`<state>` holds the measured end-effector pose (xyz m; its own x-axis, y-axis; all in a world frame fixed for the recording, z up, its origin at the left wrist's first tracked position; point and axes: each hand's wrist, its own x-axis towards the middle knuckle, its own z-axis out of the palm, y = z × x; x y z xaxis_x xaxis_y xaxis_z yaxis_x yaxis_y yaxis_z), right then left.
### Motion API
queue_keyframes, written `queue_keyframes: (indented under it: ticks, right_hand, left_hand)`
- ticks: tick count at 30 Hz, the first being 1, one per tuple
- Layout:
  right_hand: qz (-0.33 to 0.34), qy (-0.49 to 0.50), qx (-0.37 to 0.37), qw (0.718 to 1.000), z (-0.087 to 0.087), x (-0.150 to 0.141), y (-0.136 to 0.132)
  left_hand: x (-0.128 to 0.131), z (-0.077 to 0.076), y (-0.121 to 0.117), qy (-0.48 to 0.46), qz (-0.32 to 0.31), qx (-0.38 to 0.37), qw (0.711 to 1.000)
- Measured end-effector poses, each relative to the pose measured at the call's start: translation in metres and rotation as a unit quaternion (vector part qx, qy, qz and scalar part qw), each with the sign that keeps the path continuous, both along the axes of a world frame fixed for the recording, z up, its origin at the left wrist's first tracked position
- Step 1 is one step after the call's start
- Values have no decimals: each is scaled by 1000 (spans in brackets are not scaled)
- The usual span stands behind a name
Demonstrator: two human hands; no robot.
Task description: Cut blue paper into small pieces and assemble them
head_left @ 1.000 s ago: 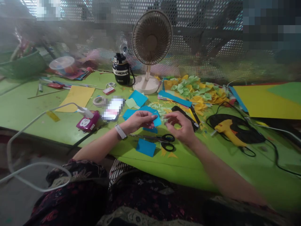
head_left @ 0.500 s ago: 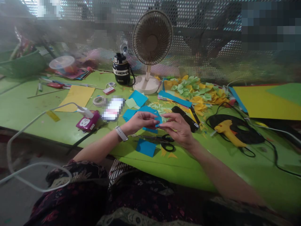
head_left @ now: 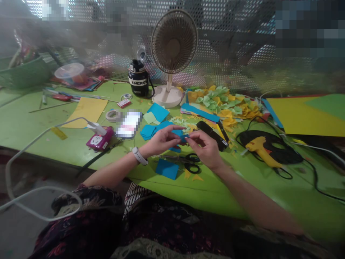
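Between my two hands is a small piece of blue paper (head_left: 184,138), folded or bent and partly hidden by fingers. My left hand (head_left: 164,139), with a white watch band at the wrist, pinches its left side. The fingertips of my right hand (head_left: 202,145) are closed on its right side. Below the hands lie black-handled scissors (head_left: 192,163) and a blue paper square (head_left: 167,169). More blue paper pieces (head_left: 148,132) lie behind my left hand. A black stapler-like object (head_left: 208,133) is beyond my right hand.
A fan (head_left: 174,46) and a black bottle (head_left: 138,81) stand at the back. Cut green and yellow paper pieces (head_left: 223,100) are heaped beside them. A yellow glue gun (head_left: 261,151) lies right; a phone (head_left: 129,124), tape roll (head_left: 113,115) and purple power adapter (head_left: 100,139) lie left.
The blue paper between my fingers now looks smaller and flatter, turned or folded over. My right fingers have curled in closer, and my left index finger has stretched out above the paper.
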<state>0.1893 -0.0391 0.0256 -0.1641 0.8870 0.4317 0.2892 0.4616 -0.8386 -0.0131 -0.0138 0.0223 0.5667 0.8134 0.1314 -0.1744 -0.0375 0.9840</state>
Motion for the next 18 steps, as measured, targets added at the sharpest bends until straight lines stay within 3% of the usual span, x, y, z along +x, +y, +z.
queue_keyframes:
  ticks: [7, 18]
  right_hand:
    - [-1, 5, -22, 1000, 2, 0, 0]
    - [23, -21, 46, 998, 2, 2, 2]
  left_hand:
    - [-1, 0, -4, 5, -10, 21, 1000]
    - [1, -3, -4, 26, 7, 62, 998]
